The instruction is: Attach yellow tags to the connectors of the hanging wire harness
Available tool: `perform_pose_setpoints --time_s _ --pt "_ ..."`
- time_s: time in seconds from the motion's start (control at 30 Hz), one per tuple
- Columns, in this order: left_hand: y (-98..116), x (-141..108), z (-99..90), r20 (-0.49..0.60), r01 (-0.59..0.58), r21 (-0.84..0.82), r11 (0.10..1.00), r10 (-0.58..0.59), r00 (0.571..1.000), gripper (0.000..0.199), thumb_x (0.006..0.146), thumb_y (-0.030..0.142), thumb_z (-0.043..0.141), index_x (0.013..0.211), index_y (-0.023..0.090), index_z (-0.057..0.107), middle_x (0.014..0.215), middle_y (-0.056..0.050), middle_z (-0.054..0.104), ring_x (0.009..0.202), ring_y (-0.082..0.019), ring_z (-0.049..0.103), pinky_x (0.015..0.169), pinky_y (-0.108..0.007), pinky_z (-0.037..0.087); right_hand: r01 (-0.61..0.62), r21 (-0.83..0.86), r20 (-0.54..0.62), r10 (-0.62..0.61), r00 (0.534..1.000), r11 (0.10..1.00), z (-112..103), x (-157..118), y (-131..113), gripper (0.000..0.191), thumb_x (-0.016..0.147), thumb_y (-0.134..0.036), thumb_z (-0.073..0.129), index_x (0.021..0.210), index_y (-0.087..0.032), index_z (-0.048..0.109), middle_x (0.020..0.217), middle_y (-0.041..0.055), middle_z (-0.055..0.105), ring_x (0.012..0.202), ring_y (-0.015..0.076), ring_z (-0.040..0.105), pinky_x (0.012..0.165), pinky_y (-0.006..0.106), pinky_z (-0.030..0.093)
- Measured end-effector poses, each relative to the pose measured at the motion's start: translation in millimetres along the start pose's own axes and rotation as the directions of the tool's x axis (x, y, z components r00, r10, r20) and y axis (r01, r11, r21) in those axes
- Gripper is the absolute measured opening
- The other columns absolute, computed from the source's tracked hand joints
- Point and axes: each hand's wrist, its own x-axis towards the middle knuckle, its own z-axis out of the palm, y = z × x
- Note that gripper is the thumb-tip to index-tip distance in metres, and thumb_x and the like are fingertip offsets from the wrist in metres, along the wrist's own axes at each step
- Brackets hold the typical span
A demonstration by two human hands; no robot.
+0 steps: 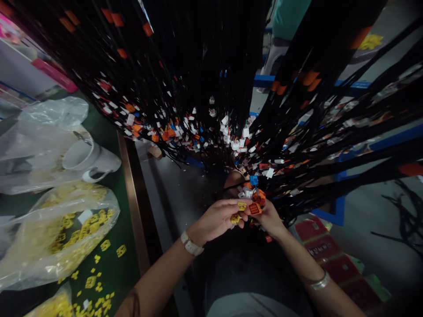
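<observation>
My left hand, a pale watch on its wrist, is closed around small yellow plastic clips. One yellow clip is pinched at the fingertips, close to an orange connector. A second clip shows between the lower fingers. My right hand grips the orange connector from the right, its far fingers hidden behind the connectors. Right above it are a blue connector and white ones on the same bunch of black cables. I cannot tell whether the clip touches the orange connector.
Black cable bundles with many connectors hang in front. A green table on the left carries a bag of yellow clips, loose clips and a white mug. A blue frame stands right. Another person is behind.
</observation>
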Motion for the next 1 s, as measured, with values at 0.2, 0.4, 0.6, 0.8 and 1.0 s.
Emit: perform_pose_setpoints --time_s 0.2,0.4,0.6,0.8,1.0 --pt "-7 5 -3.3 -0.112 -0.127 0.391 0.912 0.184 0.977 0.039 0.070 0.027 0.070 0.106 0.013 0.064 0.077 -0.003 0.061 0.063 -0.009 0.052 0.059 -0.022 0.040 0.009 0.027 0.025 -0.009 1.000 1.000 -1 1 5 0.030 0.059 -0.033 0.077 0.078 -0.019 0.060 0.070 -0.0004 0.064 0.067 0.0176 0.059 0.065 0.029 0.049" --pt "-6 4 -1.5 -0.111 -0.200 0.757 0.622 0.425 0.898 0.027 0.068 0.021 0.071 0.095 0.016 0.067 0.085 -0.003 0.064 0.073 -0.012 0.056 0.066 -0.022 0.044 0.035 0.020 0.007 -0.035 0.999 0.999 1 2 4 0.033 0.057 -0.035 0.078 0.080 -0.019 0.060 0.072 0.0009 0.065 0.069 0.0189 0.061 0.067 0.031 0.050" --pt "-4 1 -0.3 0.031 -0.291 0.859 0.421 0.525 0.851 0.028 0.073 0.024 0.068 0.101 0.022 0.068 0.090 -0.003 0.062 0.081 -0.013 0.057 0.073 -0.022 0.043 0.033 0.018 -0.006 -0.032 0.999 0.999 1 1 3 0.031 0.056 -0.036 0.078 0.076 -0.019 0.060 0.068 0.0005 0.063 0.067 0.0192 0.060 0.064 0.030 0.049" --pt "-14 4 -2.9 -0.071 -0.225 0.814 0.535 0.476 0.877 0.033 0.063 0.036 0.076 0.088 0.016 0.069 0.067 0.001 0.060 0.060 -0.010 0.052 0.057 -0.020 0.041 0.020 0.035 -0.006 -0.020 1.000 0.999 0 1 9 0.030 0.056 -0.033 0.079 0.075 -0.019 0.059 0.066 -0.0011 0.061 0.064 0.0169 0.057 0.062 0.029 0.048" --pt "-17 3 0.2 -0.037 -0.242 0.813 0.529 0.463 0.886 0.026 0.076 0.024 0.064 0.100 0.018 0.067 0.087 -0.003 0.069 0.075 -0.013 0.062 0.066 -0.021 0.046 0.052 0.043 0.016 -0.053 0.998 0.998 2 1 8 0.033 0.057 -0.031 0.079 0.081 -0.019 0.059 0.070 -0.0002 0.063 0.067 0.0172 0.058 0.064 0.029 0.048"
